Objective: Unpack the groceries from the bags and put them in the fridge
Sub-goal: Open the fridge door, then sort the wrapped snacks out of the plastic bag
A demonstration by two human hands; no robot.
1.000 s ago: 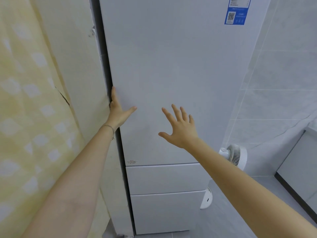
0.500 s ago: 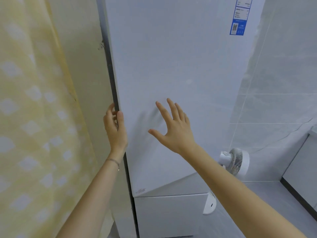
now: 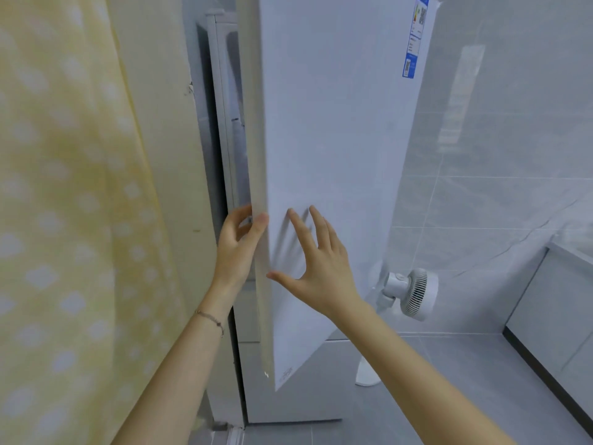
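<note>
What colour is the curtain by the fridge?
The curtain is pale yellow with whitish spots; the head view shows it.

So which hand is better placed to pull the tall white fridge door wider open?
Left, likely. The left hand grips the tall white fridge door by its free edge. The right hand is spread open at the door's flat front, with nothing to pull on.

**1 head camera, up close**

Only 1 view is recording. It is looking forward and slightly down from the person's head, sitting near the fridge door [image 3: 337, 123] and framing the left hand [image 3: 239, 252] and right hand [image 3: 321, 274] just below the middle.
</note>
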